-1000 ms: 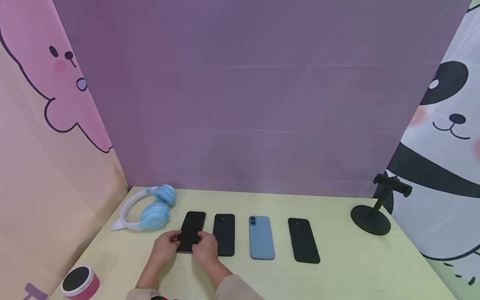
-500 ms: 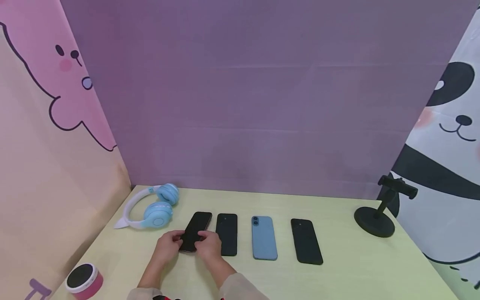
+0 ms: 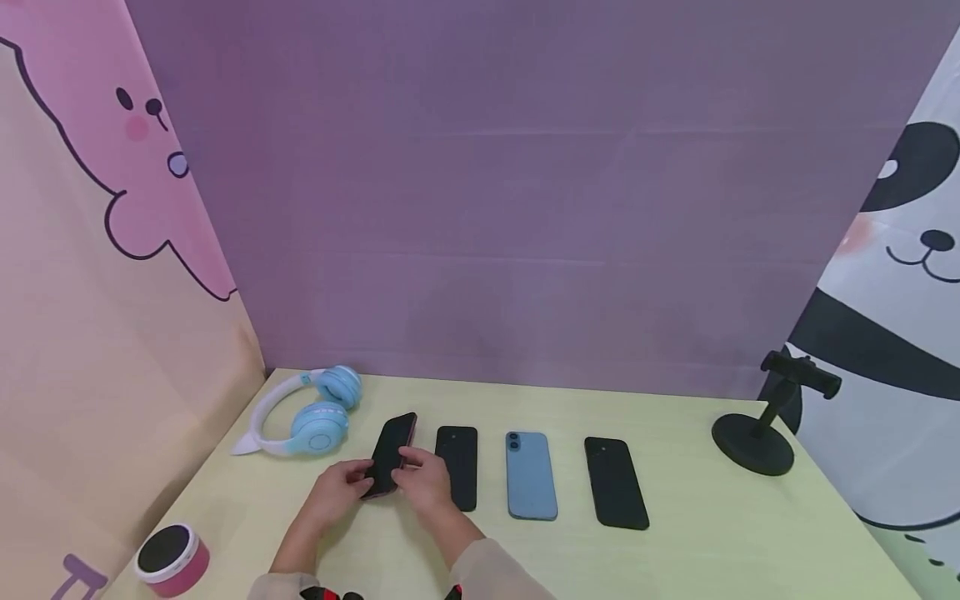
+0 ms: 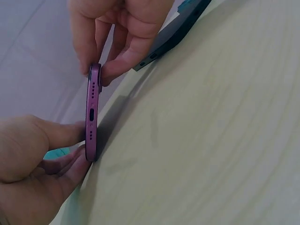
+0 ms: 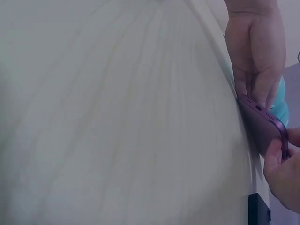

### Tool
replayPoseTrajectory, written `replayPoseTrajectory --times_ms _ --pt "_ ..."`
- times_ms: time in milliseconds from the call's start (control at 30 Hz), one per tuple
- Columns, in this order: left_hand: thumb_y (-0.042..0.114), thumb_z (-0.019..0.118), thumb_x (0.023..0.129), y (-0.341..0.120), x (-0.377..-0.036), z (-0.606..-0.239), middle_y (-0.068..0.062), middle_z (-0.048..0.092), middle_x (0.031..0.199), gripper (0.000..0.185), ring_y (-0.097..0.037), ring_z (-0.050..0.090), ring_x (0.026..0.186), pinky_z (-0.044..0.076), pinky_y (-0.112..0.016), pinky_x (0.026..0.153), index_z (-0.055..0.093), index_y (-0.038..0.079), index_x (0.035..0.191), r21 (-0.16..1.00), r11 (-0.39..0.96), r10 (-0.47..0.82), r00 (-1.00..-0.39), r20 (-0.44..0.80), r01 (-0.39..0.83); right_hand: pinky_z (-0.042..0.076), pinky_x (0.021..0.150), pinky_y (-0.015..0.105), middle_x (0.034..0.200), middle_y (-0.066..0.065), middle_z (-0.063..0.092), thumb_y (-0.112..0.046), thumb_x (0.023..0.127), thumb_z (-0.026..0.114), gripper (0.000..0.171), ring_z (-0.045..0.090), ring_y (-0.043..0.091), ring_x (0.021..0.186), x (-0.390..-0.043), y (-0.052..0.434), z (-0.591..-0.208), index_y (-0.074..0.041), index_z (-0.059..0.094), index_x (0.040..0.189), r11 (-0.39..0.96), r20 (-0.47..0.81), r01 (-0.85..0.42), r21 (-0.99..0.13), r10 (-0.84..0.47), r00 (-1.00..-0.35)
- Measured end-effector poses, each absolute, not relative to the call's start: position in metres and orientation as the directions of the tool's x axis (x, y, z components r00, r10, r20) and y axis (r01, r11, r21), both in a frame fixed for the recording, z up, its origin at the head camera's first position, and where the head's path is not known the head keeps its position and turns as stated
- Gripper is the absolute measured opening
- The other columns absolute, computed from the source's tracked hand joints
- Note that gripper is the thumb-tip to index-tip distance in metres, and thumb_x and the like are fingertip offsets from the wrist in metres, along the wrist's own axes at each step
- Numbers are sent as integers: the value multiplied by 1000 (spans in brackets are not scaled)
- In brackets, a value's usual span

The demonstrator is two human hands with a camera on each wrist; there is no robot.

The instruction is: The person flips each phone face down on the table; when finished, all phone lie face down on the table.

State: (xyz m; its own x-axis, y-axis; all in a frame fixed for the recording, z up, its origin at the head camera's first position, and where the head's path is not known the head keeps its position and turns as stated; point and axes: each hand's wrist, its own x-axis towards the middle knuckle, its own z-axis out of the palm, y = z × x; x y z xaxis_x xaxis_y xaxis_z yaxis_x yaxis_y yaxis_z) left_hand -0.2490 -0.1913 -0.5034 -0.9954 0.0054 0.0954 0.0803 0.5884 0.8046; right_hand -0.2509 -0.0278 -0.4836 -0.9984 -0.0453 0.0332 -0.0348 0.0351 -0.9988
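A smartphone (image 3: 390, 454) with a black screen and a purple-pink frame is held between both hands over the left part of the table. My left hand (image 3: 337, 492) pinches its left edge between thumb and fingers. On its right edge, the thumb and fingers of my right hand (image 3: 426, 485) grip it. The phone leans, its right side raised higher than its left. Its bottom edge (image 4: 92, 112), with charging port and speaker holes, faces the left wrist camera; the left side stays close to the tabletop. In the right wrist view the phone's back (image 5: 261, 129) shows.
To the right lie a dark phone (image 3: 459, 467), a light blue phone (image 3: 531, 479) and a black phone (image 3: 617, 483) in a row. Blue-and-white headphones (image 3: 318, 429) lie behind my left hand. A pink round speaker (image 3: 174, 562) stands front left, a black stand (image 3: 753, 442) back right.
The held phone has gone from lying nearly flat to leaning, its right edge lifted by my right hand, which has risen slightly. The camera view has shifted a little; the other phones stay put.
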Motion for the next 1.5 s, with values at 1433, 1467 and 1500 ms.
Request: replayPoseTrajectory --times_ms 1433,1467,1500 --pt "1 41 103 -186 -255 -502 -32 42 134 44 -33 57 110 50 -47 90 37 -4 146 994 91 152 -987 42 57 56 79 39 109 12 60 11 89 61 47 66 21 87 -259 -33 -491 5 54 134 -209 32 23 -978 -253 -967" --pt "1 41 103 -186 -255 -502 -33 42 135 44 -32 58 109 50 -47 90 37 -4 146 996 76 158 -987 42 55 56 79 39 108 11 60 11 89 60 46 65 20 86 -259 -34 -490 4 55 134 -204 32 20 -979 -250 -968" --pt "2 41 103 -187 -255 -502 -32 42 135 44 -30 58 108 50 -47 90 36 -4 146 996 65 162 -986 45 56 56 78 39 108 11 60 10 89 60 46 65 19 86 -259 -34 -490 4 55 134 -205 31 21 -979 -249 -968"
